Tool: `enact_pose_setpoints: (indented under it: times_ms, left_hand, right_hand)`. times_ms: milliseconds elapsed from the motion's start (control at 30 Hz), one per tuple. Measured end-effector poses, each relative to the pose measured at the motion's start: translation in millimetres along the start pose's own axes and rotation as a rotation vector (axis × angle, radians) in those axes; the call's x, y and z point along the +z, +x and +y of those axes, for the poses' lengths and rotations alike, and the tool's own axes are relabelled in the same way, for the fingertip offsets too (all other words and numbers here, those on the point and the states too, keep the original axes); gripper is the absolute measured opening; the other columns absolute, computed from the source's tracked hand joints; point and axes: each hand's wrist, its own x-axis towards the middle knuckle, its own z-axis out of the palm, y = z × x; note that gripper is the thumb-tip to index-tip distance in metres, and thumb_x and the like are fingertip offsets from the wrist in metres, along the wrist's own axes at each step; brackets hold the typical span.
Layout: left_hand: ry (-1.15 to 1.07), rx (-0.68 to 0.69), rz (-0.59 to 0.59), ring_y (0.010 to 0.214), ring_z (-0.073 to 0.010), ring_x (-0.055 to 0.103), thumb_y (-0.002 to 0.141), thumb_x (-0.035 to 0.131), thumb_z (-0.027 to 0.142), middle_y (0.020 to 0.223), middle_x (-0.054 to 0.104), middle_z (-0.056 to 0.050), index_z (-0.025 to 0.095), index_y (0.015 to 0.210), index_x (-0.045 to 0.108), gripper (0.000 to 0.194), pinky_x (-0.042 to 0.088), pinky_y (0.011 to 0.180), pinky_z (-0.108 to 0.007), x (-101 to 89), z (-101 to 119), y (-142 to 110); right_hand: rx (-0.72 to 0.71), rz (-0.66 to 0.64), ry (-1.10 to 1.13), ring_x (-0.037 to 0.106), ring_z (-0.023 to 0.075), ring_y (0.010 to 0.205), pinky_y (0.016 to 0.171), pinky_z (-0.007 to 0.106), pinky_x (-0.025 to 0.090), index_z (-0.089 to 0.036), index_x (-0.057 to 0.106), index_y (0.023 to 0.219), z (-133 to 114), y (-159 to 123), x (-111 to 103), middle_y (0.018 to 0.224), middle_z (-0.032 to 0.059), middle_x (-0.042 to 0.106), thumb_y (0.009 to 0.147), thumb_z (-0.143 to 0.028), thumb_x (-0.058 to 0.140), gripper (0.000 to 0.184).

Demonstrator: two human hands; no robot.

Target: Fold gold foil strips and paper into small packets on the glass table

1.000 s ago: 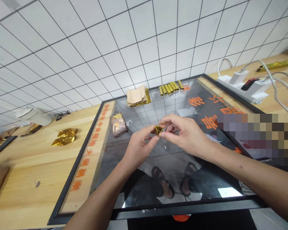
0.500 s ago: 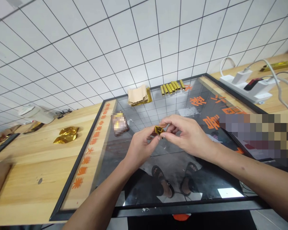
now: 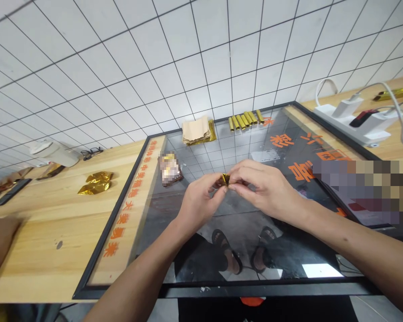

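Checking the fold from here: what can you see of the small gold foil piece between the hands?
The small gold foil piece is shiny, metallic and tightly folded, with creased edges. Fingertips hide most of it, so its full shape cannot be told. The left hand and right hand pinch it from both sides, above the glass tabletop.

Orange Chinese characters [image 3: 120, 232] ran along the wooden border strip [image 3: 130, 214] of the tabletop, too skewed to read with certainty. Larger orange characters [image 3: 300, 171] showed on the right of the glass panel [image 3: 201, 150], one resembling 喜.
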Motion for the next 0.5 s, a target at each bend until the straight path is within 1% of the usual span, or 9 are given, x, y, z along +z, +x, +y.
enact_pose_setpoints:
  times_ms: [100, 200, 367, 500]
  left_hand:
    - [0.032, 0.012, -0.004, 0.085, -0.0169, 0.069, 0.096, 0.065, 0.014, 0.091, 0.074, 0.000, 0.021, 0.098, 0.070, 0.008, 0.050, 0.079, -0.028, -0.8, 0.6, -0.3]
    - [0.090, 0.026, -0.014, 0.090, -0.0177, 0.070, 0.098, 0.063, 0.015, 0.095, 0.075, 0.000, 0.022, 0.099, 0.069, 0.009, 0.049, 0.080, -0.028, 0.0, -0.3, -1.9]
    - [0.210, 0.037, -0.031, 0.095, -0.0197, 0.071, 0.101, 0.061, 0.017, 0.104, 0.076, -0.002, 0.024, 0.115, 0.068, 0.017, 0.052, 0.085, -0.030, 2.5, 0.1, -4.4]
    - [0.225, 0.059, -0.025, 0.098, -0.0203, 0.073, 0.101, 0.062, 0.017, 0.107, 0.077, -0.002, 0.025, 0.121, 0.067, 0.022, 0.054, 0.088, -0.031, 3.5, 2.4, -6.0]
  right_hand:
    - [-0.004, -0.008, 0.015, 0.066, 0.0190, 0.089, 0.078, 0.032, 0.052, -0.022, 0.067, 0.097, 0.5, 0.0, -0.1, 0.100, 0.0061, 0.070, 0.101, -0.012, 0.064, 0.012]
    - [0.001, -0.016, 0.022, 0.067, 0.0190, 0.089, 0.078, 0.032, 0.053, -0.022, 0.067, 0.097, 0.1, 0.0, 0.0, 0.101, 0.0060, 0.071, 0.101, -0.011, 0.065, 0.012]
    - [0.074, -0.005, 0.063, 0.065, 0.0174, 0.083, 0.074, 0.032, 0.054, -0.022, 0.067, 0.102, -2.3, 0.3, 0.9, 0.100, 0.0043, 0.070, 0.098, -0.012, 0.069, 0.010]
    - [0.139, 0.010, 0.090, 0.067, 0.0164, 0.084, 0.078, 0.032, 0.057, -0.023, 0.068, 0.107, -3.7, -0.1, 2.3, 0.100, 0.0019, 0.070, 0.095, -0.011, 0.072, 0.017]
